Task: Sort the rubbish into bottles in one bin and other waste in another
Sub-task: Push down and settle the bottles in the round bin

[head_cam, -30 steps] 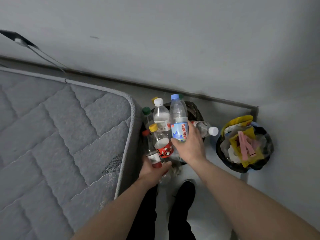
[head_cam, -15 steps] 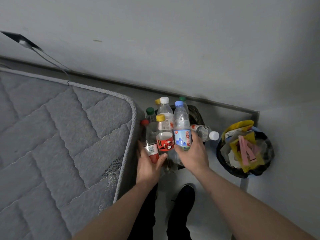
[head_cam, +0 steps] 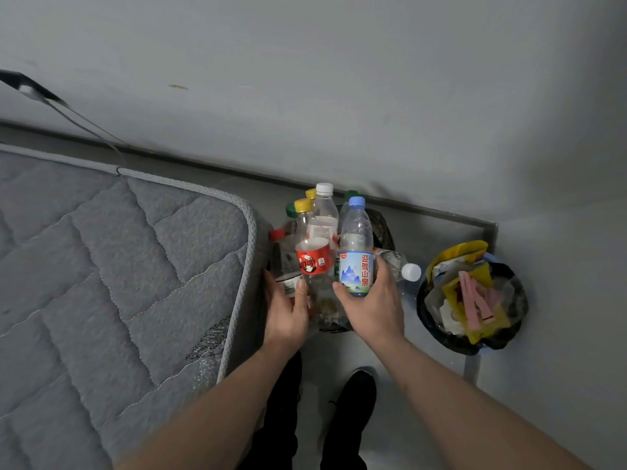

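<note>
My right hand (head_cam: 371, 305) grips the blue-capped water bottle (head_cam: 356, 247) in the bottle bin (head_cam: 381, 223); left hand (head_cam: 286, 310) clasps a red-capped bottle (head_cam: 283, 257). The right bin (head_cam: 509, 337) holds wrappers (head_cam: 471, 300).

mattress (head_cam: 101, 283): grey, quilted zigzag | blue-capped bottle (head_cam: 355, 245): blue-white mountain label, red characters | yellow-capped bottle (head_cam: 310, 245): red label | waste bin (head_cam: 471, 296) at 3 o'clock: black liner, yellow and pink scraps

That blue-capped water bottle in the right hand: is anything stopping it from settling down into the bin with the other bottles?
Yes. The bottle bin is packed with upright bottles; the yellow-capped bottle and white-capped bottle stand right beside the blue-capped bottle, which the right hand holds, and its base sits high among them. A sideways bottle crowds its right.
</note>
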